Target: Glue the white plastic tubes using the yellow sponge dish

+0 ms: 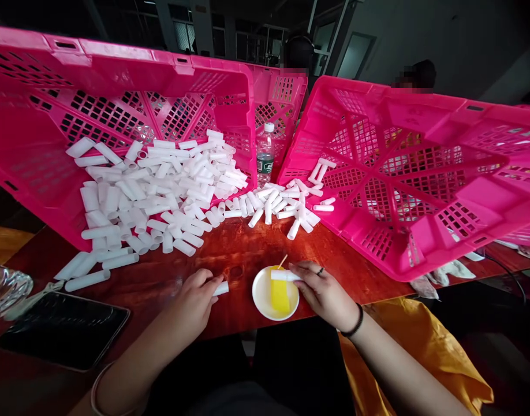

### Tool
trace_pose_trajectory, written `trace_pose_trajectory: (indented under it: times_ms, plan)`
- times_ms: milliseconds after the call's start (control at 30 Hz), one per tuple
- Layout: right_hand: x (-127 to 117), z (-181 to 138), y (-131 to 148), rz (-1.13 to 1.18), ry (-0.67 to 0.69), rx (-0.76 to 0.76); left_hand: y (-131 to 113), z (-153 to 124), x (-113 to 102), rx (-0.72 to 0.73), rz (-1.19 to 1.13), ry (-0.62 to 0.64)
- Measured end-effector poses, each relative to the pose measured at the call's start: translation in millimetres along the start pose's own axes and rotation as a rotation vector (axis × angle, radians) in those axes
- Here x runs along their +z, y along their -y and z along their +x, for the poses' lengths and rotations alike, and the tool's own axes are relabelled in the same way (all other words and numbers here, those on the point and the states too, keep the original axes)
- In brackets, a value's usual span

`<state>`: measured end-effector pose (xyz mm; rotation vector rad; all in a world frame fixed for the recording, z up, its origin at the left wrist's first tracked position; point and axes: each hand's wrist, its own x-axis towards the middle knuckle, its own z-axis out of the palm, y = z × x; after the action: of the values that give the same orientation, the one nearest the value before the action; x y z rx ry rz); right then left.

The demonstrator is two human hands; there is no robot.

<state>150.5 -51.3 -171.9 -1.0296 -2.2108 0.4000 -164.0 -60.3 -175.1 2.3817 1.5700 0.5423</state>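
Note:
My left hand (201,297) is closed around a short white plastic tube (221,288), whose end sticks out past the fingertips. In my right hand (325,292) is another white tube (284,276), held level above a small white dish (257,297). The dish contains a yellow block (279,300), possibly a sponge, and a thin wooden stick (284,260) leans up beside it. The two held tubes are apart. A large heap of white tubes (170,185) spills from the tipped pink crate on the left, and a smaller pile (282,202) lies on the table before the right crate.
Two pink plastic crates, left (26,150) and right (421,121), lie on their sides. A water bottle (265,156) stands between them. At the left are a black tablet (63,329) and a glass ashtray-like dish (7,289). Yellow cloth (416,346) hangs at the right.

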Motion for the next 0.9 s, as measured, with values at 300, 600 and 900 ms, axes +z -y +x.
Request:
trace_pose_trajectory:
  times_ms: [300,600,900]
  plan:
    - [3.1,-2.1,-6.1,0.409,0.105,0.232,-24.6,0.0,8.1,-0.052,-0.188,-0.029]
    - [-1.8,-7.8,2.9,0.216,0.071,0.051,-63.3,22.4,33.3,0.17,-0.387,-0.008]
    - [1.5,-22.0,19.7,0.134,-0.009,0.092,-62.6,23.9,40.8,0.131,-0.409,-0.039]
